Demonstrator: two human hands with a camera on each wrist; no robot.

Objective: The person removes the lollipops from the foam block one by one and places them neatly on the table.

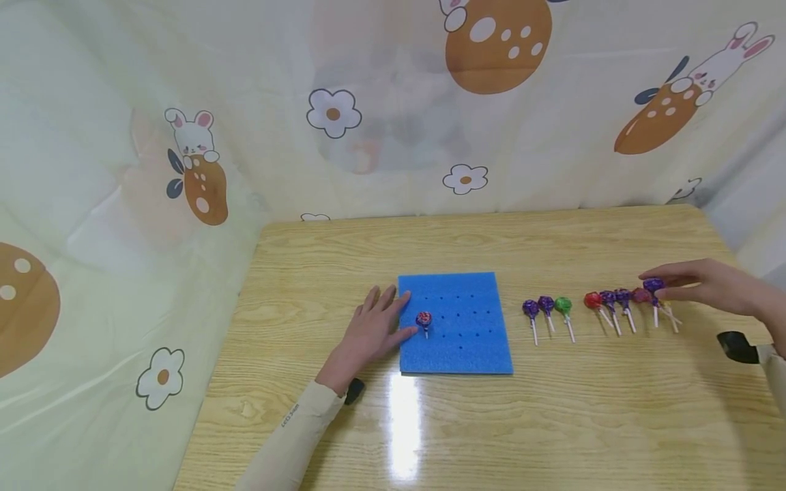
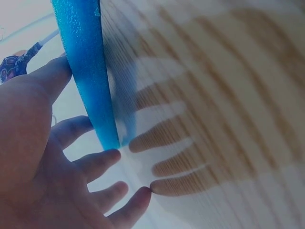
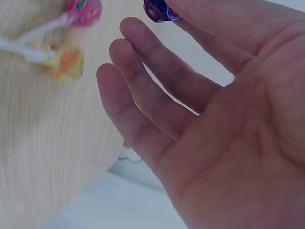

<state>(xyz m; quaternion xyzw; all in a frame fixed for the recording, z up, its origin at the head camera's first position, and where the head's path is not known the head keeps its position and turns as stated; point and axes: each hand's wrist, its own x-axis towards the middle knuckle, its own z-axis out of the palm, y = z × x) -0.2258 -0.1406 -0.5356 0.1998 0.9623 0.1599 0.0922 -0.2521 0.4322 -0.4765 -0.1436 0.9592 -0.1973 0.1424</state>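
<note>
A blue foam board (image 1: 454,361) with rows of small holes lies on the wooden table. My left hand (image 1: 371,331) rests at its left edge, fingers straight, the thumb and index finger touching the foam. One lollipop (image 1: 424,319) with a red and dark wrapper stands upright in a hole beside that thumb. Over at the right, my right hand (image 1: 696,283) pinches a purple lollipop (image 1: 653,286) by its wrapped head, stick pointing down. Below that hand lie a pink lollipop (image 3: 85,11) and a yellow lollipop (image 3: 66,63) with crossed sticks.
Between board and right hand lie two purple lollipops (image 1: 531,309) and a green lollipop (image 1: 563,305). Farther right come a red lollipop (image 1: 593,300) and two more purple lollipops (image 1: 623,297). A patterned curtain (image 1: 393,136) hangs behind and left of the table (image 1: 319,252).
</note>
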